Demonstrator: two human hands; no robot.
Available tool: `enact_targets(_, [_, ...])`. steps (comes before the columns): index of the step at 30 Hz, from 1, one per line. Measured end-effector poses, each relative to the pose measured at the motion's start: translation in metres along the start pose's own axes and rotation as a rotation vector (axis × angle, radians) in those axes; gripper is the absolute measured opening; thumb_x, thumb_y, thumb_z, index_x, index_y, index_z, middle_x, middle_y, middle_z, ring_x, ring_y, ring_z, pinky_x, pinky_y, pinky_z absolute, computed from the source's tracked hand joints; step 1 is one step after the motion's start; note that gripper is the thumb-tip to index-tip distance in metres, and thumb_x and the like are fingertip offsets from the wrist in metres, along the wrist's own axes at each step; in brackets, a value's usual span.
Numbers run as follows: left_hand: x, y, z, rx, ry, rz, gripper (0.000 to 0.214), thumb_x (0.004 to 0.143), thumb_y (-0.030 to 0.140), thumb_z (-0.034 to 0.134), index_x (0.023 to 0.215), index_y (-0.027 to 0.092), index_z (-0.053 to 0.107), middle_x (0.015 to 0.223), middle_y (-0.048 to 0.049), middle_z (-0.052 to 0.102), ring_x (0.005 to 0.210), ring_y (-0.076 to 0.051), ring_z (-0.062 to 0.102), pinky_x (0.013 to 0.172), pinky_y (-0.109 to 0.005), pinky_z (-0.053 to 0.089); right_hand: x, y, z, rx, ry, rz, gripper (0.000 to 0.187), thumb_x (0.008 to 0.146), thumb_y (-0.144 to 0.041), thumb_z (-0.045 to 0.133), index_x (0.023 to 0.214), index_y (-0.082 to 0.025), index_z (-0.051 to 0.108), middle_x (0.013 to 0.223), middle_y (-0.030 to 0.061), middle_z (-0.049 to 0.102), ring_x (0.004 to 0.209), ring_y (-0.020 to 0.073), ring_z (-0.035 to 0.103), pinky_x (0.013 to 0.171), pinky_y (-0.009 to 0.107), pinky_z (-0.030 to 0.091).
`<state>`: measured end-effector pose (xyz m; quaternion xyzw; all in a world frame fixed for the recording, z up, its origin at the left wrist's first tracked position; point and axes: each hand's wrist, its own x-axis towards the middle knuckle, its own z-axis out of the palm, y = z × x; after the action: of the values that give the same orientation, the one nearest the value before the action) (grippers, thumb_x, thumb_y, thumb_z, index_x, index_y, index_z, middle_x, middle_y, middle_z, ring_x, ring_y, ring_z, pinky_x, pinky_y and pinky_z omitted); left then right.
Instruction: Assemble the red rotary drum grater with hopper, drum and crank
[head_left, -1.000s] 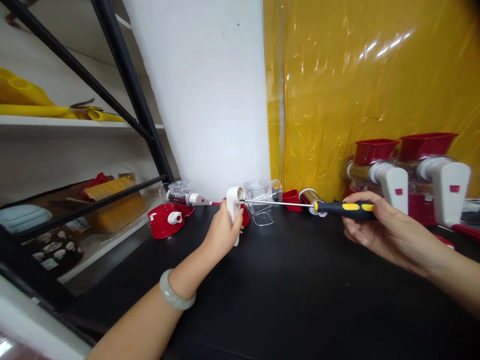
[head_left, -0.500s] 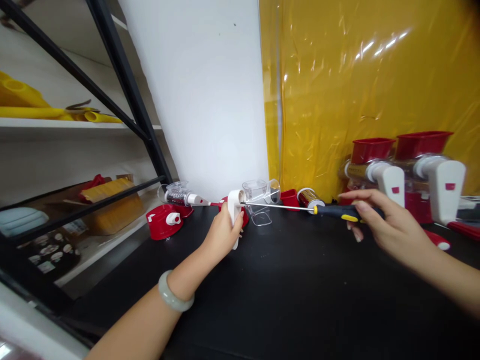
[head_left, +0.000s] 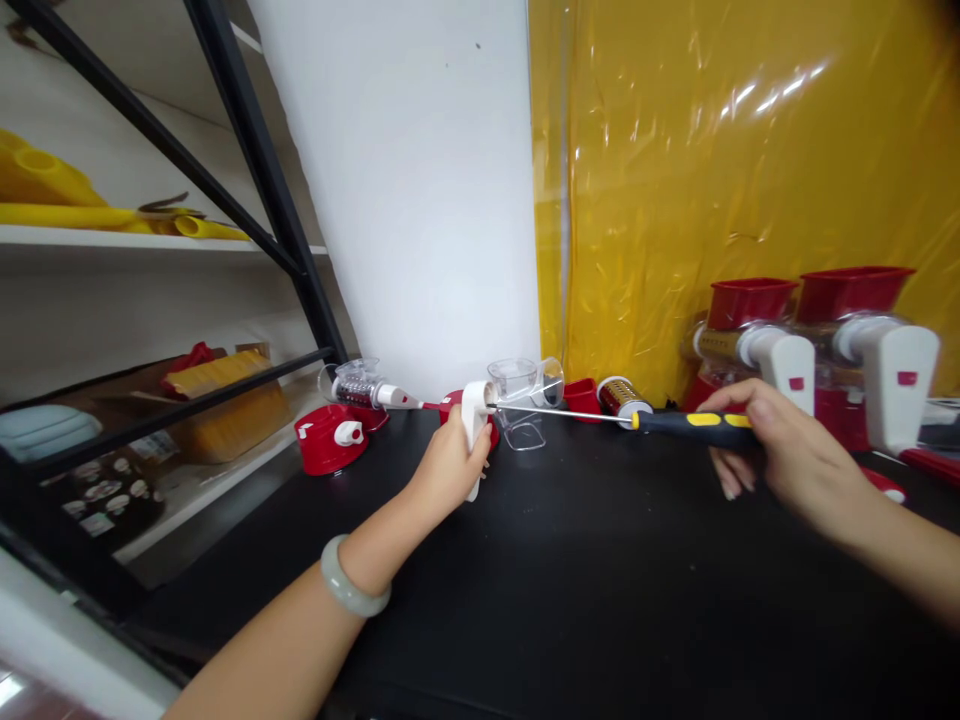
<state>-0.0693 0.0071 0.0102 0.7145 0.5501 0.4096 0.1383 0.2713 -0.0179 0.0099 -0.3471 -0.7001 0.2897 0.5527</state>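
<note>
My left hand (head_left: 444, 462) is closed around a white plastic crank-handle-like part (head_left: 475, 404), held upright above the black tabletop. A long screwdriver (head_left: 694, 428) with a dark blue and yellow handle lies level, its shaft pointing left. The tip meets the upper part of the white piece; whether it sits on a screw is too small to tell. At the back end of the handle my right hand (head_left: 787, 455) grips it between thumb and fingers. Just behind the white part are a red base (head_left: 450, 400) and a clear plastic housing (head_left: 517, 382).
Two assembled red and white rotary graters (head_left: 900, 380) stand on the right. A drum grater (head_left: 624, 398) and a red hopper (head_left: 581, 396) lie at the back. To the left are a red suction base (head_left: 330, 442) and a black-framed shelf (head_left: 262, 150). A yellow curtain (head_left: 712, 180) hangs behind.
My right hand has shifted slightly back along the screwdriver handle and turned it, so different yellow patches show. The left hand still holds the white part; the view has shifted a little.
</note>
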Motion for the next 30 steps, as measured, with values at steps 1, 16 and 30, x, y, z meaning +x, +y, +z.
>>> enact_targets(1, [0.0002,-0.0005,0.0000,-0.007,-0.001,-0.002,0.025,0.092,0.042,0.049,0.101,0.019,0.043,0.065,-0.0013,0.064,0.049,-0.021,0.066,0.050,-0.030,0.052,0.0009,0.0026,-0.0004,0.039,0.003,-0.018,0.027,0.096,-0.049,0.044,0.107,-0.025,0.045,0.057,-0.0042,0.057,0.045,0.0164,0.056,0.044,0.029,0.047])
enact_targets(16, [0.0018,-0.0057,0.0040,0.031,-0.034,-0.008,0.027,0.092,0.036,0.049,0.110,0.017,0.047,0.064,-0.0018,0.065,0.051,-0.022,0.067,0.053,-0.032,0.051,0.0009,0.0056,-0.0013,-0.017,0.094,-0.103,0.041,0.088,-0.048,0.059,0.120,-0.032,0.039,0.108,0.0043,0.058,0.084,0.0204,0.065,0.062,0.034,0.057])
enact_targets(30, [0.0023,-0.0101,0.0079,0.085,-0.133,0.005,0.021,0.089,0.033,0.049,0.103,0.017,0.049,0.067,-0.0011,0.062,0.051,-0.020,0.064,0.053,-0.031,0.050,0.0013,-0.0001,-0.0002,-0.120,0.115,-0.135,0.040,0.084,-0.043,0.067,0.113,-0.031,0.042,0.102,0.0024,0.061,0.084,0.0192,0.067,0.071,0.034,0.057])
